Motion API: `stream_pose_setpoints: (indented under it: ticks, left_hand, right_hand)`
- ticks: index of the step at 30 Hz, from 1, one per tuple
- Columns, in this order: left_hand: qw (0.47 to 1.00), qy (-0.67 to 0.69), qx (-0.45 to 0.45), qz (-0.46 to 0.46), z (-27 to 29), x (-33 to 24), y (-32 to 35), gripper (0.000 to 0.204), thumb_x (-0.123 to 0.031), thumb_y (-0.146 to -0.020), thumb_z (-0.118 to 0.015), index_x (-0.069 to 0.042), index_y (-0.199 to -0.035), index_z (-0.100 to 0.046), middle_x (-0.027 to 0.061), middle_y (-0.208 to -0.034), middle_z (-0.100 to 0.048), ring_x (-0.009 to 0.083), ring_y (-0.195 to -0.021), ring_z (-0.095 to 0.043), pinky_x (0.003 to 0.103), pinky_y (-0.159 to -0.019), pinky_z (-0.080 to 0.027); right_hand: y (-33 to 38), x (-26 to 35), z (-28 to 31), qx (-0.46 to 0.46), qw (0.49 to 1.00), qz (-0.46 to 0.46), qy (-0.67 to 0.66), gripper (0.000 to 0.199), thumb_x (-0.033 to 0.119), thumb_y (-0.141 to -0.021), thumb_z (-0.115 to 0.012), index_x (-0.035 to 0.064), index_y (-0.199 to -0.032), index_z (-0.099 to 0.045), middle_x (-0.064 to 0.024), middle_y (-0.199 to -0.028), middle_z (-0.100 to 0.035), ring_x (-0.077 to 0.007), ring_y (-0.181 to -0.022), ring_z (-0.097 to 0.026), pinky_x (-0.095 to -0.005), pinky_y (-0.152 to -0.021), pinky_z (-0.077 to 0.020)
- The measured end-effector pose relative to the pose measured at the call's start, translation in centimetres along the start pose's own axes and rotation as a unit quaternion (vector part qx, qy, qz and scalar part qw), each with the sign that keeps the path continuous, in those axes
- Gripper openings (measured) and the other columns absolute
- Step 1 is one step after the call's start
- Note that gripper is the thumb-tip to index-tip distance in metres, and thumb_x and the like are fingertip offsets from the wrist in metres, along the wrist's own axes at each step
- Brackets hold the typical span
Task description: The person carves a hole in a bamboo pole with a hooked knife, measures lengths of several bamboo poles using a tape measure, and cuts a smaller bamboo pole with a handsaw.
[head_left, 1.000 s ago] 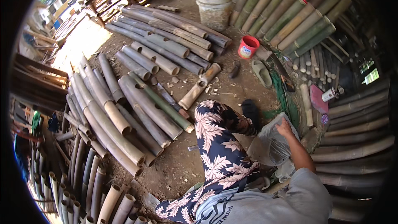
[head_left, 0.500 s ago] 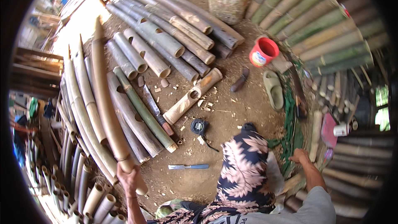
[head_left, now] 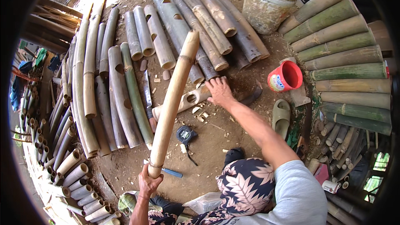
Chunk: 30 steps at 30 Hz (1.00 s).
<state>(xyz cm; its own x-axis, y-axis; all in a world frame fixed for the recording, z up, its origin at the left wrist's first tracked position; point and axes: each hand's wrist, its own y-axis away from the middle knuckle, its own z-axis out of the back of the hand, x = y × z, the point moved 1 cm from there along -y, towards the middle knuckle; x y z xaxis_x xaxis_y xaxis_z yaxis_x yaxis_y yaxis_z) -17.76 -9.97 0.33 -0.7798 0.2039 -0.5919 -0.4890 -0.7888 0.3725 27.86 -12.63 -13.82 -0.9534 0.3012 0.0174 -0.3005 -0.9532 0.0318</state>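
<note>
Left hand: fingers wrapped tight round the near end of a long pale pole, gripping it.
Pole: slants up and away from those fingers, its far end raised over the stacked bamboo.
Right hand: stretched out flat, fingers spread, palm down on the far end of a short holed piece; nothing clasped.
Holed piece: lies on the dirt, running left from the right fingertips, chips scattered just below it.
Knife: on the ground, left of the piece, well clear of both hands.
Tape measure: between the two hands, beside the pole.
Red cup: right of the right fingers, apart.
Bucket: far beyond them.
</note>
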Motion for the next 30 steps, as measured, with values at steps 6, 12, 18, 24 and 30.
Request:
stream_pose_setpoints:
  ticks: [6,12,18,24,30]
  left_hand:
    - [0.996,-0.06,0.035,-0.055,-3.2,1.0,0.2,0.054,-0.023,-0.063,-0.079,-0.006,-0.112,-0.063,0.0209,-0.089,-0.071,0.0392,-0.083,-0.069,0.045,-0.076,-0.055]
    - [0.987,-0.105,0.08,-0.09,-5.8,-0.8,-2.7,0.056,-0.026,-0.064,-0.076,-0.009,-0.116,-0.062,0.0206,-0.093,-0.07,0.0403,-0.087,-0.068,0.047,-0.078,-0.054]
    - [0.98,-0.128,0.078,-0.132,-7.3,0.1,-5.7,0.055,-0.024,-0.064,-0.073,-0.009,-0.116,-0.06,0.0185,-0.099,-0.066,0.0387,-0.094,-0.065,0.047,-0.078,-0.054]
    - [0.947,-0.234,-0.017,-0.218,-10.9,-0.4,-5.8,0.056,-0.017,-0.068,-0.075,-0.005,-0.118,-0.051,0.0144,-0.103,-0.053,0.0341,-0.093,-0.06,0.045,-0.079,-0.053]
    - [0.982,-0.094,0.029,-0.159,-12.6,-0.3,-4.0,0.071,-0.045,-0.081,-0.076,-0.001,-0.128,-0.047,0.02,-0.113,-0.051,0.0381,-0.105,-0.056,0.048,-0.091,-0.047]
  right_hand:
    - [2.7,1.6,1.1,0.083,0.996,0.016,0.014,0.081,0.038,-0.058,-0.09,0.0065,-0.124,-0.056,-0.0122,-0.117,-0.053,-0.0282,-0.116,-0.049,-0.0455,-0.093,-0.0439]
    - [14.3,3.2,-0.1,0.286,0.926,-0.106,-0.221,0.083,0.062,-0.075,-0.073,-0.0059,-0.121,-0.056,-0.0267,-0.12,-0.061,-0.0363,-0.109,-0.063,-0.0474,-0.095,-0.0504]
    - [16.6,-2.4,0.4,-0.057,0.882,-0.373,-0.283,0.063,0.051,-0.085,-0.069,0.0014,-0.121,-0.052,-0.0198,-0.112,-0.053,-0.0333,-0.104,-0.057,-0.0454,-0.081,-0.0489]
    - [14.2,-10.5,-3.7,-0.01,0.825,-0.486,-0.289,0.084,0.032,-0.073,-0.081,-0.0031,-0.137,-0.038,-0.0306,-0.13,-0.049,-0.0436,-0.122,-0.05,-0.0465,-0.104,-0.0423]
    - [22.5,-8.4,-1.7,0.089,0.837,-0.509,-0.177,0.06,0.033,-0.077,-0.067,0.0015,-0.126,-0.053,-0.0214,-0.121,-0.054,-0.0392,-0.112,-0.058,-0.0496,-0.095,-0.048]
